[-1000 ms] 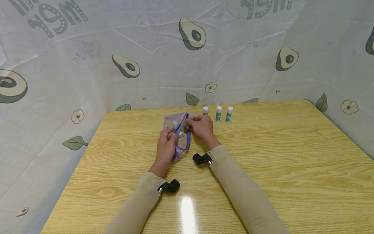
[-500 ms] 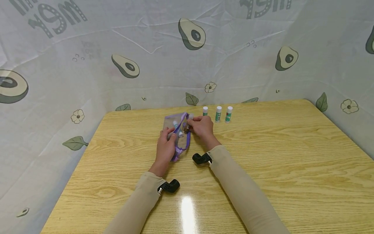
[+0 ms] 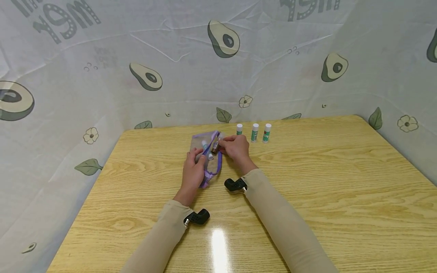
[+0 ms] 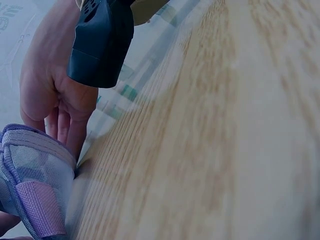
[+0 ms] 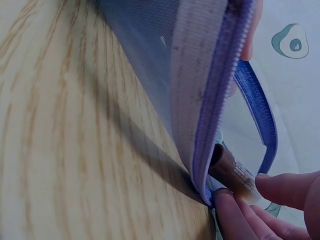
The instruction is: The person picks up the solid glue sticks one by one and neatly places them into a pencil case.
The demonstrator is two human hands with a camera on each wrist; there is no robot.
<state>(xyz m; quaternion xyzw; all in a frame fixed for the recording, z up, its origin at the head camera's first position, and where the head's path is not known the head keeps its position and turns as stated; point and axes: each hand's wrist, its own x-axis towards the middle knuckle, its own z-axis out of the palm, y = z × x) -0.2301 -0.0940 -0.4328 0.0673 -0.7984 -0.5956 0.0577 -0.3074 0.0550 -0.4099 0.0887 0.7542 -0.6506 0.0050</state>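
A mesh zipper pouch (image 3: 196, 141) with purple edging lies on the table, its mouth spread open. My left hand (image 3: 193, 170) grips the pouch's near side by the edge, thumb at the opening. At the mouth, my right hand (image 3: 237, 148) pinches a small brown tube (image 3: 215, 147) with a pale end. It tilts with its brown end inside the opening, between the zipper (image 5: 212, 100) and the purple rim (image 5: 257, 105) in the right wrist view. Through the mesh shows a white-and-teal stick (image 3: 205, 145), and a white cap (image 3: 210, 156) sits lower in the pouch.
Three green-and-white glue sticks stand upright behind my right hand: one partly hidden (image 3: 239, 128), one in the middle (image 3: 255, 132) and one at the right (image 3: 267, 132). A printed cloth (image 3: 184, 91) hangs behind the wooden table (image 3: 324, 182).
The brown tube has shifted slightly left into the pouch mouth, and more of its label shows. My right fingers sit nearer its pale end; my left hand stays put.
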